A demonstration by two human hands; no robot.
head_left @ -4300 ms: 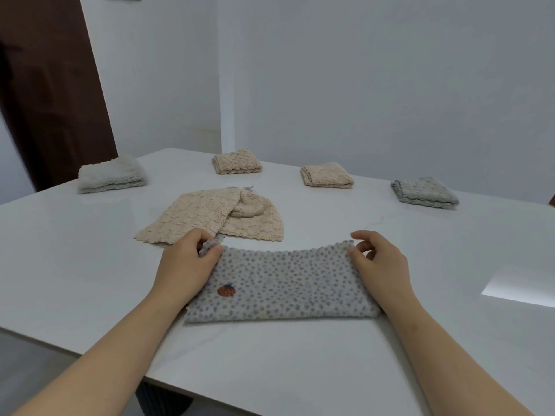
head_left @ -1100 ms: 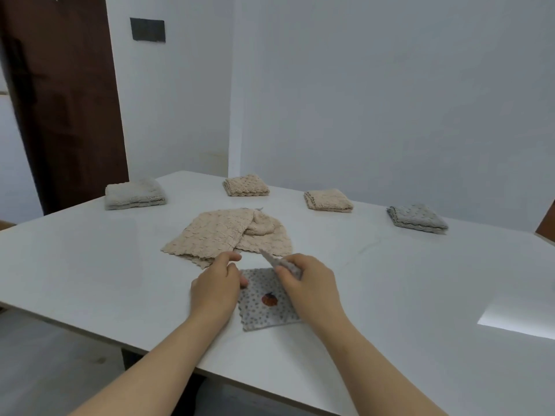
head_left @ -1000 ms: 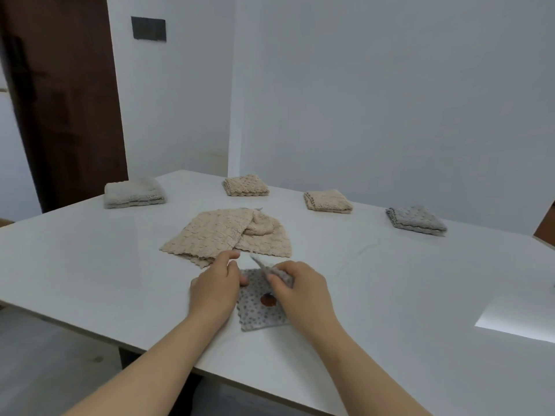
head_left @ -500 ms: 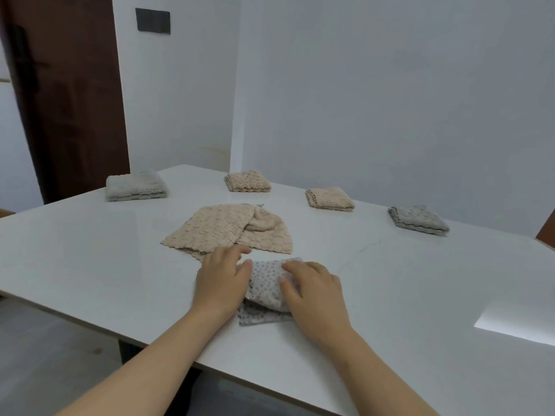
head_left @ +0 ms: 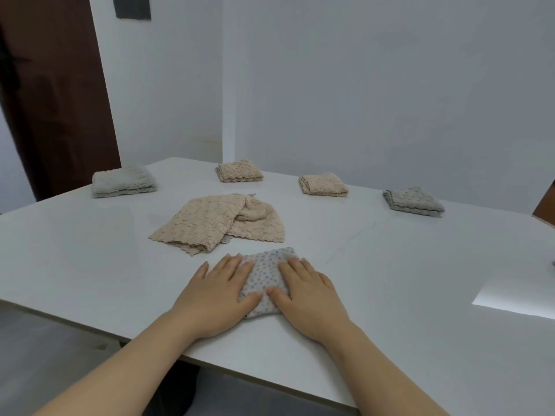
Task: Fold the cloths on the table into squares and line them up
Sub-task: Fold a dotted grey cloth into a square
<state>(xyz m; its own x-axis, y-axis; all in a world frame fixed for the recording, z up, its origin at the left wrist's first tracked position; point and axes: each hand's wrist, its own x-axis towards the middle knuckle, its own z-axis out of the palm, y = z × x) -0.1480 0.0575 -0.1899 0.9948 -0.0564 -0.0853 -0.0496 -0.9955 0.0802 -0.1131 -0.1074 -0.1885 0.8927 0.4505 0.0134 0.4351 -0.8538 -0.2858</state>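
Grey dotted folded cloth square (head_left: 267,276) lying between flat, spread fingers, left hand (head_left: 214,298) and right hand (head_left: 309,298) pressing its sides, slightly longer axis running away from fingertips.

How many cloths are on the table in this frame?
6. Far row, left to right: grey square, beige square, second beige square, darker grey square; loose beige cloth in the middle; dotted cloth at the near edge. A grey scrap under the loose one may be a seventh.

The left hand (head_left: 216,298) and right hand (head_left: 309,301) are bare; the left forearm (head_left: 120,367) and right forearm (head_left: 375,364) are bare too.
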